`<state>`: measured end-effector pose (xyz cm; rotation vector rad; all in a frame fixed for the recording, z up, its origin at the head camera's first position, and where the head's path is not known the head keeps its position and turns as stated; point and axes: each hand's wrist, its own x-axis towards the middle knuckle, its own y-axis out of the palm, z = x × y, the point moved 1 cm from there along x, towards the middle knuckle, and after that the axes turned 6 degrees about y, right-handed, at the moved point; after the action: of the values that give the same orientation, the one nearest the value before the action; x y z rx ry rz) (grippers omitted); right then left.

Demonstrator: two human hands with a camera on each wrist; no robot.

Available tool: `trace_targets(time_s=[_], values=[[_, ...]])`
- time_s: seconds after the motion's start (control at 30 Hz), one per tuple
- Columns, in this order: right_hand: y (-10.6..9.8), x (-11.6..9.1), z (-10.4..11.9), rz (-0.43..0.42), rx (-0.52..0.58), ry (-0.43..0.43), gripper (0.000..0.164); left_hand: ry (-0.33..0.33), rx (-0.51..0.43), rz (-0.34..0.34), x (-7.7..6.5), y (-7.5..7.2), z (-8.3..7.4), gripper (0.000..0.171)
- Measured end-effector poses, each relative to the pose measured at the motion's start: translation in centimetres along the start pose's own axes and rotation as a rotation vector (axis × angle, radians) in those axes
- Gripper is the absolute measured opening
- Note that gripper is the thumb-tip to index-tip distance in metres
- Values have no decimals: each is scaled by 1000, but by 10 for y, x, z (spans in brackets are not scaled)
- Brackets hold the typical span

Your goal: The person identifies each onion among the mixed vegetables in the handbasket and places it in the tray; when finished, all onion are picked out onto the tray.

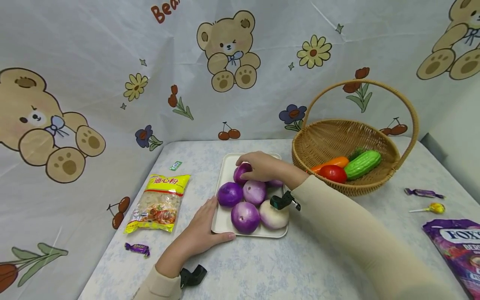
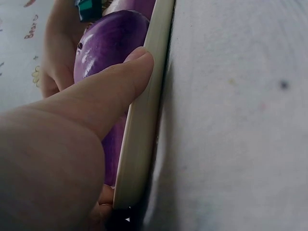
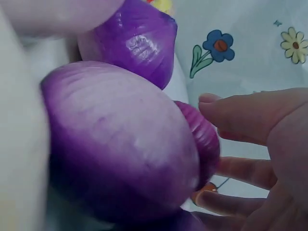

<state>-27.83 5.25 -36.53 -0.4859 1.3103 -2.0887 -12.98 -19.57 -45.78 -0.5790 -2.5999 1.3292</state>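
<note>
A cream tray (image 1: 220, 227) bears several purple onions, among them a dark one (image 1: 230, 194), a striped one in front (image 1: 245, 217) and a whitish one (image 1: 273, 214). My right hand (image 1: 260, 163) reaches over the tray and grips the far-left purple onion (image 1: 240, 171), thumb on the near side. In the right wrist view that onion (image 3: 208, 149) shows between thumb and fingers, partly behind a larger pale onion (image 3: 115, 139). My left hand (image 1: 204, 231) braces the tray's near-left corner, fingers straight along the side. Its thumb (image 2: 115, 82) lies across the tray rim (image 2: 139, 144) in the left wrist view.
Right of the tray stands a wicker basket (image 1: 345, 190) with a tomato (image 1: 333, 174), carrot (image 1: 337, 161) and cucumber (image 1: 363, 165). A yellow food bag (image 1: 159, 204) and wrapped candy (image 1: 137, 248) lie left. A lollipop (image 1: 436, 208) and purple bag (image 1: 459, 246) lie far right.
</note>
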Motion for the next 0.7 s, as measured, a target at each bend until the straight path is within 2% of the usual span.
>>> trace_targets(time_s=[0.37,0.6,0.7], values=[[-29,-59,8,-149,30,-72,44,0,-3,0,1,-3,8,132],[-44,-94,-1,-272,23,-61,46,-23,-96,2,0,-10,14,130],[-47,-106,-9,-337,-2,-59,48,-18,-107,-12,0,-14,16,129]])
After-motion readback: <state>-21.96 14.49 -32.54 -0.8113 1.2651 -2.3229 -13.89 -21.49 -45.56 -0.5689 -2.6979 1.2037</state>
